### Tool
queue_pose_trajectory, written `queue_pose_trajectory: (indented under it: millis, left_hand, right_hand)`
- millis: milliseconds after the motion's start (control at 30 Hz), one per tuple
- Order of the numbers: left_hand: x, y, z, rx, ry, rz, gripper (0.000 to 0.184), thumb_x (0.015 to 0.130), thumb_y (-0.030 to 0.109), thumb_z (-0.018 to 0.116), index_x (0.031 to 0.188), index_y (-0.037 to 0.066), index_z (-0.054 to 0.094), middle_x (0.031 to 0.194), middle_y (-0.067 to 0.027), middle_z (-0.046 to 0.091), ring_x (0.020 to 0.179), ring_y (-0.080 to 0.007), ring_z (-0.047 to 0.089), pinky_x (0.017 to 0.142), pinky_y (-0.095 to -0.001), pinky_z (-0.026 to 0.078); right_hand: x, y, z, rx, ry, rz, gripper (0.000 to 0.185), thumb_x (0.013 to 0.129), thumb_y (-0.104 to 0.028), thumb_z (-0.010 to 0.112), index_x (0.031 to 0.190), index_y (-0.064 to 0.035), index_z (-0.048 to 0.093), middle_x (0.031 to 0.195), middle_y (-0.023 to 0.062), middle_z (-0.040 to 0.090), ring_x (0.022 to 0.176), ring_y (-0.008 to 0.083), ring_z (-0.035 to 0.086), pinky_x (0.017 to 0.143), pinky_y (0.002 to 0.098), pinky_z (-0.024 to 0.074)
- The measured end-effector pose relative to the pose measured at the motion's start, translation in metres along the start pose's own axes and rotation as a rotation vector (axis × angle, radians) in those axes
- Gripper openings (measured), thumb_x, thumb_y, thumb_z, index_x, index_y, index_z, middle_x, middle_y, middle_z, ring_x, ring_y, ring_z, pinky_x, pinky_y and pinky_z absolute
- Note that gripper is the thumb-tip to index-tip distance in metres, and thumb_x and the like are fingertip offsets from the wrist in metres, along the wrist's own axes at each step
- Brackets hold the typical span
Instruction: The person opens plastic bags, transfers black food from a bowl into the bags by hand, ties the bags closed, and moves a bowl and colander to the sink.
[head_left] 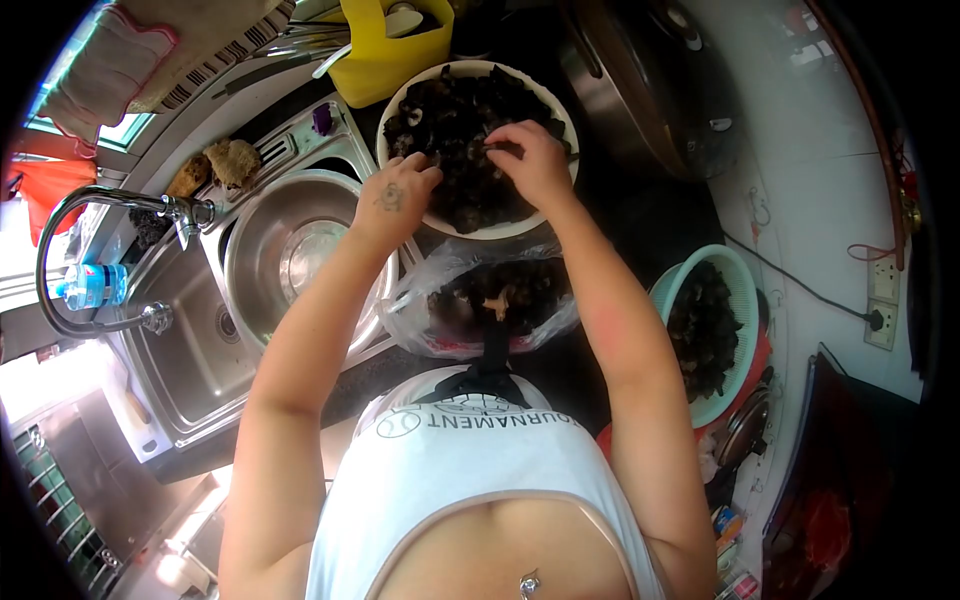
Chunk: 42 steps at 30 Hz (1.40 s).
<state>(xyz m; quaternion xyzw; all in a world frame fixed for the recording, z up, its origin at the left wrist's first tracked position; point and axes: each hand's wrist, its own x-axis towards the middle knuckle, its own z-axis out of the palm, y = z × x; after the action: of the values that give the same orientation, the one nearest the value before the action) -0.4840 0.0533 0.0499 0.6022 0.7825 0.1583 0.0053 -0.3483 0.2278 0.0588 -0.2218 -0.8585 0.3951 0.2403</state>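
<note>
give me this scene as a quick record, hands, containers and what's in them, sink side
left hand: over the left side of the white bowl, grip unclear
right hand: over the bowl's right side, grip unclear
bowl contents: dark pieces
nearer the body: clear plastic bag, more dark pieces inside
right: pale green basket, dark pieces inside
left: sink with round metal basin

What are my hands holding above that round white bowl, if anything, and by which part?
I can't tell: the left hand and right hand are over dark, crinkled pieces, but no held piece or grip shows clearly.
</note>
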Motion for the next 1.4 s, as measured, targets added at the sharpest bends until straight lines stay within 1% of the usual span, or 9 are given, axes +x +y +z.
queue_pose_trajectory:
  millis: [233, 467, 567, 767, 933, 1033, 1167, 1267, 1400]
  left_hand:
    - [0.020, -0.003, -0.010, -0.200, 0.166, -0.120, 0.021, 0.075, 0.009, 0.067, 0.095, 0.015, 0.065, 0.094, -0.0074, 0.060, 0.091, -0.0287, 0.061, 0.073, -0.0387, 0.051]
    - [0.044, 0.011, 0.015, -0.060, 0.233, -0.063, 0.018, 0.074, 0.014, 0.070, 0.092, 0.015, 0.068, 0.094, -0.0062, 0.058, 0.092, -0.0309, 0.057, 0.076, -0.0383, 0.049]
    - [0.042, 0.005, 0.026, -0.109, 0.291, -0.003, 0.016, 0.073, 0.011, 0.070, 0.089, 0.014, 0.068, 0.089, -0.0069, 0.057, 0.087, -0.0308, 0.057, 0.075, -0.0384, 0.049]
    - [0.033, -0.010, 0.021, -0.373, 0.327, -0.034, 0.019, 0.070, 0.007, 0.073, 0.087, 0.011, 0.067, 0.085, -0.0107, 0.057, 0.084, -0.0321, 0.060, 0.073, -0.0396, 0.049]
    - [0.035, -0.002, 0.023, -0.323, 0.290, -0.088, 0.022, 0.070, 0.005, 0.073, 0.090, 0.009, 0.066, 0.085, -0.0101, 0.058, 0.079, -0.0307, 0.061, 0.068, -0.0368, 0.050]
    - [0.036, -0.021, 0.028, -0.573, 0.254, -0.221, 0.021, 0.071, 0.006, 0.074, 0.091, 0.010, 0.067, 0.083, -0.0089, 0.059, 0.077, -0.0288, 0.061, 0.068, -0.0351, 0.050]
    - [0.035, -0.031, 0.034, -1.152, 0.114, -0.507, 0.025, 0.072, 0.007, 0.075, 0.095, 0.008, 0.067, 0.083, -0.0092, 0.061, 0.074, -0.0266, 0.060, 0.071, -0.0320, 0.050]
    - [0.034, -0.029, 0.013, -1.171, -0.042, -0.535, 0.029, 0.072, 0.011, 0.076, 0.099, 0.006, 0.066, 0.091, -0.0113, 0.062, 0.082, -0.0271, 0.061, 0.077, -0.0335, 0.050]
    - [0.023, -0.014, 0.001, -0.611, -0.031, -0.004, 0.042, 0.068, 0.022, 0.079, 0.105, 0.010, 0.064, 0.108, -0.0144, 0.058, 0.102, -0.0331, 0.058, 0.088, -0.0389, 0.048]
  right_hand:
    - [-0.009, 0.007, -0.002, 0.163, 0.068, 0.120, 0.018, 0.074, -0.006, 0.071, 0.092, -0.0059, 0.068, 0.093, 0.0085, 0.060, 0.072, 0.0182, 0.065, 0.067, 0.0294, 0.0517]
    - [-0.027, 0.007, 0.004, -0.054, -0.059, 0.094, 0.025, 0.069, -0.016, 0.072, 0.093, -0.0137, 0.066, 0.102, 0.0120, 0.055, 0.098, 0.0331, 0.057, 0.082, 0.0396, 0.0487]
    - [-0.037, 0.001, 0.013, -0.109, 0.042, -0.054, 0.022, 0.071, -0.012, 0.072, 0.092, -0.0134, 0.067, 0.101, 0.0111, 0.057, 0.093, 0.0329, 0.058, 0.079, 0.0411, 0.0487]
    - [-0.037, 0.017, 0.006, 0.157, -0.014, 0.217, 0.018, 0.070, -0.011, 0.073, 0.087, -0.0113, 0.068, 0.088, 0.0104, 0.059, 0.089, 0.0331, 0.059, 0.079, 0.0404, 0.0487]
    - [-0.042, 0.007, 0.008, -0.124, -0.052, -0.002, 0.020, 0.069, -0.010, 0.075, 0.087, -0.0089, 0.068, 0.088, 0.0069, 0.061, 0.084, 0.0211, 0.062, 0.069, 0.0316, 0.0502]
    - [-0.038, 0.012, 0.003, 0.426, -0.139, 0.490, 0.017, 0.073, -0.003, 0.073, 0.088, -0.0043, 0.066, 0.092, 0.0056, 0.062, 0.086, 0.0162, 0.063, 0.069, 0.0305, 0.0531]
    - [-0.037, 0.003, -0.013, 0.788, -0.068, 0.694, 0.017, 0.078, 0.003, 0.069, 0.094, -0.0011, 0.064, 0.095, 0.0057, 0.062, 0.086, 0.0150, 0.063, 0.071, 0.0310, 0.0563]
    - [-0.035, 0.003, -0.017, 0.829, -0.082, 0.710, 0.019, 0.079, 0.004, 0.068, 0.097, -0.0010, 0.064, 0.095, 0.0062, 0.062, 0.084, 0.0163, 0.063, 0.073, 0.0313, 0.0569]
    - [-0.037, 0.003, -0.016, 0.759, -0.115, 0.695, 0.020, 0.078, 0.005, 0.069, 0.096, -0.0011, 0.063, 0.092, 0.0058, 0.063, 0.082, 0.0150, 0.063, 0.072, 0.0290, 0.0560]
